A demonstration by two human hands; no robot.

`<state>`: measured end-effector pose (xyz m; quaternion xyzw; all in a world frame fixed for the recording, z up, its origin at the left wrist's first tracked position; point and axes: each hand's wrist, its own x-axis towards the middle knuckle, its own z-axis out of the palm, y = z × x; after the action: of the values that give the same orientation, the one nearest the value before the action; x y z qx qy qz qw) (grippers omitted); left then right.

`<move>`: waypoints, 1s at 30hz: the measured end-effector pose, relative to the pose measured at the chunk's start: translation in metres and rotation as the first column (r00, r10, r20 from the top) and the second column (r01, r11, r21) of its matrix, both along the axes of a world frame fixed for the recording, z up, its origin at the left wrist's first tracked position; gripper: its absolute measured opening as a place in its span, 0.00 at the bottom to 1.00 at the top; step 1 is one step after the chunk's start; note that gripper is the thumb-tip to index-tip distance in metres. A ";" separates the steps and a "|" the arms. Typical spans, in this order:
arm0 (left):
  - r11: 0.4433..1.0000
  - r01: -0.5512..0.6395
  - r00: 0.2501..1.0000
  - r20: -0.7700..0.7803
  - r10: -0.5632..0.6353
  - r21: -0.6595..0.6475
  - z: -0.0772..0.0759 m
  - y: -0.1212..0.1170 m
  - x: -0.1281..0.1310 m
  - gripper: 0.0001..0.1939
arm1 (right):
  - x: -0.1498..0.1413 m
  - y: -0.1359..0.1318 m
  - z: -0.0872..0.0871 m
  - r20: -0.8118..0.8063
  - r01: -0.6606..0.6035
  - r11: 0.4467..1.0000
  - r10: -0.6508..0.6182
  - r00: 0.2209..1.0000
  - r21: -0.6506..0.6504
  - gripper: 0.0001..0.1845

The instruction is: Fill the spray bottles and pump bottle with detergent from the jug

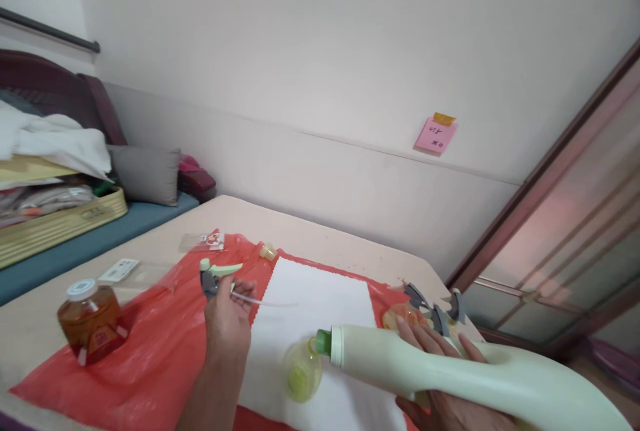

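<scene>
My left hand (227, 314) is closed around a green and grey spray trigger head (214, 276) whose thin clear dip tube sticks out to the right over a white cloth (320, 311). My right hand (440, 378) grips a large pale green jug (450, 368), held tilted on its side. The jug's green spout (323, 342) points left, just above a small clear yellowish bottle (303, 371) on the cloth.
A red plastic sheet (150, 351) covers the beige table (310, 224). An amber jar with a white lid (90, 321) stands at left. Grey spray heads (435, 311), a small cap (269, 251) and packets (210, 240) lie around. A bench with a basket (60, 224) is at left.
</scene>
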<state>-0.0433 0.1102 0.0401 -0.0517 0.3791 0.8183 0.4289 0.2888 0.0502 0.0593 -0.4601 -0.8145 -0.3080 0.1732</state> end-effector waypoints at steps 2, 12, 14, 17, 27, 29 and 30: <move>1.000 0.001 1.000 0.002 -0.001 -0.001 0.000 0.000 0.000 0.10 | 0.000 0.000 0.000 -0.011 0.008 1.000 -0.008 1.000 -0.014 0.48; 1.000 0.001 1.000 0.004 -0.001 0.004 0.001 0.000 0.000 0.10 | 0.001 -0.001 -0.003 -0.042 0.020 0.997 -0.023 0.999 -0.068 0.53; 1.000 0.000 1.000 0.006 0.000 0.004 0.001 0.000 0.000 0.10 | 0.001 -0.001 -0.002 -0.033 0.022 0.997 -0.025 0.999 -0.071 0.53; 1.000 0.002 1.000 0.010 -0.002 0.003 0.001 0.000 0.000 0.10 | 0.001 -0.001 -0.002 -0.027 0.017 0.998 -0.018 0.999 -0.062 0.53; 1.000 -0.002 1.000 0.023 0.001 0.009 0.001 0.001 0.000 0.11 | 0.002 -0.002 0.000 -0.003 0.007 0.997 -0.007 1.000 -0.071 0.51; 1.000 0.003 1.000 0.025 -0.003 0.008 0.001 0.001 0.000 0.11 | 0.002 -0.003 0.001 0.005 0.009 0.998 -0.008 1.000 -0.065 0.50; 1.000 0.005 1.000 0.026 -0.005 0.008 0.001 0.001 0.000 0.11 | 0.002 -0.003 0.002 0.004 0.009 0.998 -0.009 1.000 -0.060 0.50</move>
<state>-0.0432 0.1110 0.0415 -0.0595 0.3704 0.8180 0.4361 0.2906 0.0472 0.0608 -0.4682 -0.8216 -0.2850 0.1565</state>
